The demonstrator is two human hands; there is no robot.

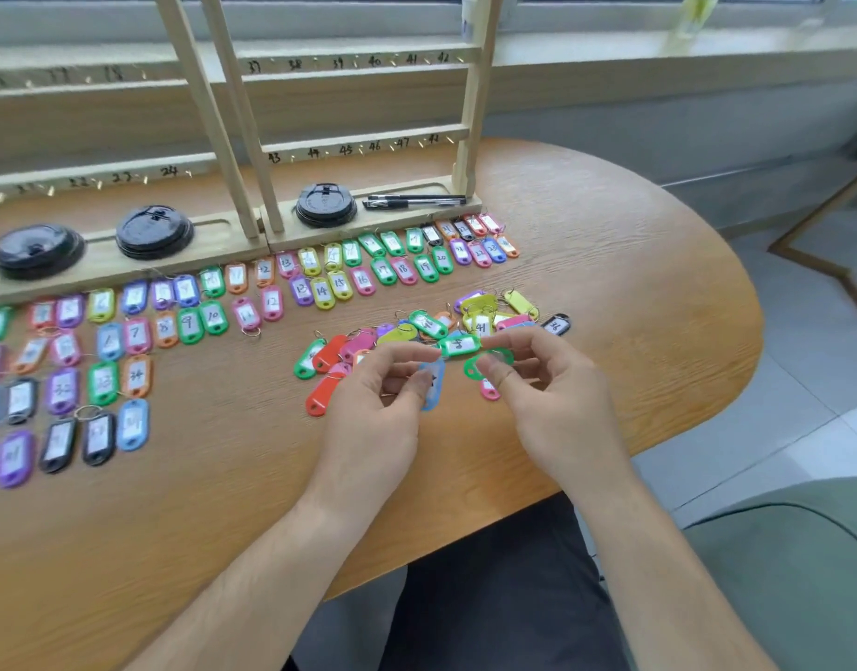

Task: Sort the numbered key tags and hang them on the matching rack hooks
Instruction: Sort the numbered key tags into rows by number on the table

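We see both hands working close together just above the wooden table (634, 283), over the near edge of a loose pile of key tags (480, 314). The left hand (373, 409) has its fingers curled in and pinches a light blue tag (436, 395) between thumb and fingertips, the tag hanging down with its label partly hidden by the thumb. The right hand (547, 394) is likewise curled, its thumb pressed on a green tag (471, 368) that it nips against the fingers beneath. Between the two forefingers lies a second labelled green tag (459, 344); we cannot tell whether either finger grips it or merely touches its ends, and its number is too blurred for us to read. To the left and behind, sorted rows of tags (320, 289) lie flat on the table in number order, just before the foot of the wooden rack (368, 138), whose rails carry numbered hooks. We see no tag on the hooks in view. Black lids (326, 205) and pens (414, 201) rest on the rack's base.
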